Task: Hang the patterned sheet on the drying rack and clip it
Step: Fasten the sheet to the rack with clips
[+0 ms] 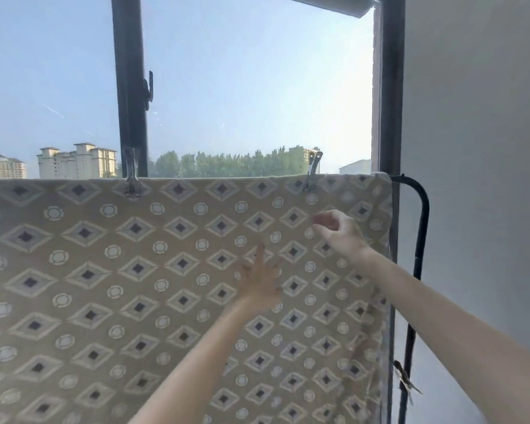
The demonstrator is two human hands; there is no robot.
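While two clips (131,175) (312,172) pin the sheet (104,270), both hands (262,286) (338,229) hover, seemingly empty.

Tan sheet (104,286) — cream diamonds with dark centres, pale circles, silver clips (131,175), black rack frame (425,221)

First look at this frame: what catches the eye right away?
A tan diamond-patterned sheet fills the lower frame, draped over a black rack before a bright window. A left clip and a right clip, both metal, pin its top edge. The left grip is spread open mid-frame; the right grip hangs loosely curled, empty, below the right clip.
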